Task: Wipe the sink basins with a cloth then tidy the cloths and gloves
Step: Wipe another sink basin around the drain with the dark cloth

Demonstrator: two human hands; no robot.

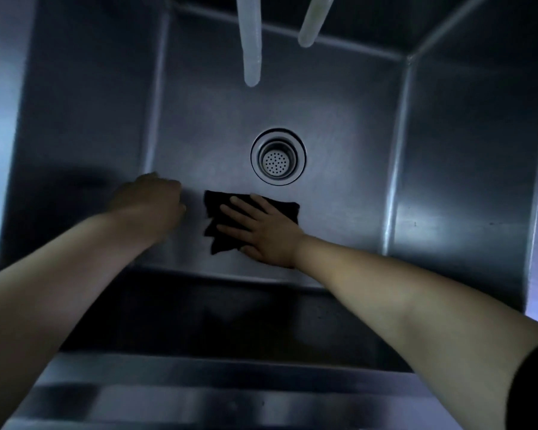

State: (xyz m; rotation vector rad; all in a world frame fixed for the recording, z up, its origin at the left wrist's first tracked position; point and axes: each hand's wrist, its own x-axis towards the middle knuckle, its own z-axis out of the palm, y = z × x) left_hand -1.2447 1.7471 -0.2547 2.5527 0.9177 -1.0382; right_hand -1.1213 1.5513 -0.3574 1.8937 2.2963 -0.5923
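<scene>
Head view: black cloth (251, 220) lies flat under right hand's (263, 234) spread fingers (230, 211).

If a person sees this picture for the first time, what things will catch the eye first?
First, the right hand pressed flat on a black cloth on the sink floor. Just behind it sits the round drain; the left hand hovers left of the cloth.

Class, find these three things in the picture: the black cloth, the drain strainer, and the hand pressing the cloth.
black cloth (216, 209): head view, on its bare upper left part.
drain strainer (276, 160): head view, on the perforated centre.
right hand (261, 234): head view, on the back of the hand, fingers flat on the cloth.
</scene>
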